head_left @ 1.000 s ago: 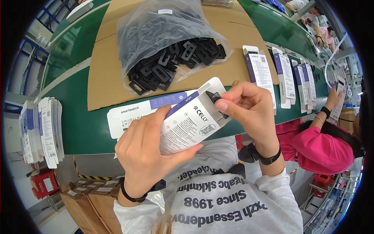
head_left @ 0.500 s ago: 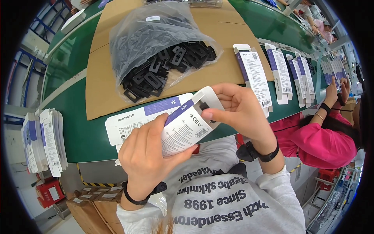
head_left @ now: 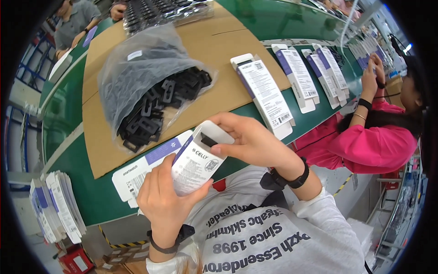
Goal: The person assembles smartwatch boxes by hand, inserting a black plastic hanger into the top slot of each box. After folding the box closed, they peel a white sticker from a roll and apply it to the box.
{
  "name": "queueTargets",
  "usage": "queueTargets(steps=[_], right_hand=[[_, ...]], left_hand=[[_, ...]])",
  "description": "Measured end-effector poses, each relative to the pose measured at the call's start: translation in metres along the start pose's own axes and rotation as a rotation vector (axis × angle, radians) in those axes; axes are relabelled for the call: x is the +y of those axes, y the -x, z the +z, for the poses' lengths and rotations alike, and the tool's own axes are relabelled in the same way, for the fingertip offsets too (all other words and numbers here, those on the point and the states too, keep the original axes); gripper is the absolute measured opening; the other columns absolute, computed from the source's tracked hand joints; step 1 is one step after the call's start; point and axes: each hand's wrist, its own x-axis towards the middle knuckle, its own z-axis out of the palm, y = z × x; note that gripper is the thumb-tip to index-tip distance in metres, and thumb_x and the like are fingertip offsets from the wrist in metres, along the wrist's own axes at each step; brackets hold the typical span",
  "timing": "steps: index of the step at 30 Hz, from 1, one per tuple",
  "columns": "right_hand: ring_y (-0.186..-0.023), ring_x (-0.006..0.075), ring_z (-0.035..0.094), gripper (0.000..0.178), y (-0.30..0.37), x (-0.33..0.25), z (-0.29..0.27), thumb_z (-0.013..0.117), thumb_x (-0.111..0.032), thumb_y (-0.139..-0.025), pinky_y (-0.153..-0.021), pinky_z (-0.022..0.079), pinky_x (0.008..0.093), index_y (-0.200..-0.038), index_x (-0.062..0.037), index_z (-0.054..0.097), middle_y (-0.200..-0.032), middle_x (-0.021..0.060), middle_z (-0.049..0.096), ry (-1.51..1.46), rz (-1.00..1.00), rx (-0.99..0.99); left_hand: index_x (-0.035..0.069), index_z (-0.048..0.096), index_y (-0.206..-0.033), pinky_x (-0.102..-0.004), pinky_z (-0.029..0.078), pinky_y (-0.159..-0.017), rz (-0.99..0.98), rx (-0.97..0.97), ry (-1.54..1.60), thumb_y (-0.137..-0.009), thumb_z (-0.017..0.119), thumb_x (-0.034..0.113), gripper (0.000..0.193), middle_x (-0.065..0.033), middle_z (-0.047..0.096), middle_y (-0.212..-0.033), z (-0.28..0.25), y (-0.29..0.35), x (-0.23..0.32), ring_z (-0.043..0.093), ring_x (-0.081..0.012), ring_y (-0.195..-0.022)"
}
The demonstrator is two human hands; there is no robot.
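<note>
My left hand [head_left: 159, 196] grips a white and purple carton [head_left: 194, 166] by its sides, its open end tipped away from me. At that end, my right hand [head_left: 251, 139] has its fingers behind the raised flap and its thumb at the rim. A black plastic piece [head_left: 209, 140] shows inside the opening beside the thumb; how deep it sits is hidden. Under the held carton, another white and purple carton [head_left: 137, 176] lies on the green table. Beyond, a grey translucent bag [head_left: 141, 68] spills many black plastic inserts [head_left: 146, 118].
The bag rests on a brown cardboard sheet [head_left: 237, 59]. Several cartons [head_left: 264, 98] lie in a row at right. More cartons [head_left: 64, 208] are stacked at the left edge. A clear tray [head_left: 169, 13] of black pieces stands far back. A co-worker in pink [head_left: 365, 150] sits at right.
The view has shifted, bringing the far tray and another person into sight. The held carton stands steeper, and more of the black piece shows across its opening. Both hands keep their places on the carton.
</note>
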Motion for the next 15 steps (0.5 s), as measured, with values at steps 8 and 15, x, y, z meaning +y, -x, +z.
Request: queueTargets(steps=[8,15], right_hand=[[-0.107,0.0241,0.056,0.031,0.006,0.018,-0.008,0.066,-0.006,-0.089,-0.091,0.046,0.0338,-0.119,-0.0053,0.060,-0.110,0.0085,0.058,0.381,-0.343,0.164],[-0.102,0.0182,0.057,0.032,0.021,0.011,-0.023,0.067,-0.008,-0.090,-0.084,0.047,0.0329,-0.121,-0.0058,0.058,-0.107,0.0064,0.057,0.216,-0.235,0.189]], left_hand=[[0.002,0.064,-0.111,-0.0368,0.053,-0.066,0.014,-0.021,0.050,-0.048,0.094,0.034,0.077,-0.0123,0.067,-0.085,0.009,-0.001,0.012,0.067,-0.0296,-0.074],[-0.001,0.061,-0.099,-0.0357,0.051,-0.057,-0.027,-0.062,0.166,-0.055,0.094,0.041,0.069,-0.0115,0.066,-0.078,0.018,-0.004,0.017,0.065,-0.0281,-0.063]])
